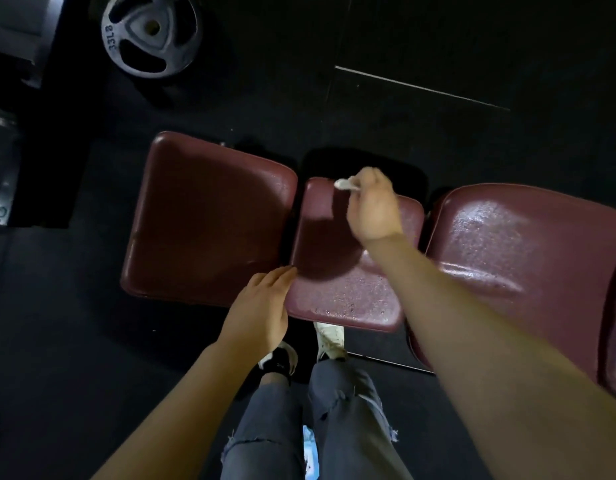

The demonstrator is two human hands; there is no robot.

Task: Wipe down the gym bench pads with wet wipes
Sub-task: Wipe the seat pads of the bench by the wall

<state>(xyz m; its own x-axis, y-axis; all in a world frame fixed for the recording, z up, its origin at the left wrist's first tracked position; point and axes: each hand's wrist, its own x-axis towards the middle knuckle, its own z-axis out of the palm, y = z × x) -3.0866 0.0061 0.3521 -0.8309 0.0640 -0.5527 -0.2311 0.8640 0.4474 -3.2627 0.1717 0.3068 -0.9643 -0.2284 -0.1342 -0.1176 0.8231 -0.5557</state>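
Observation:
Three maroon bench pads lie in a row below me. My right hand (374, 206) grips a bunched white wet wipe (346, 184) over the far edge of the small middle pad (348, 292), which glistens with wet streaks near its front. With fingers straight, my left hand (261, 306) rests at the gap between the middle pad and the dull, darker left pad (202, 216). The right pad (514, 233) shines wet.
A 33 lb weight plate (150, 32) lies on the black floor at the top left beside dark machine frames (8, 188). My legs and shoes (329, 337) stand against the bench front. A blue and white packet (311, 452) shows between my knees.

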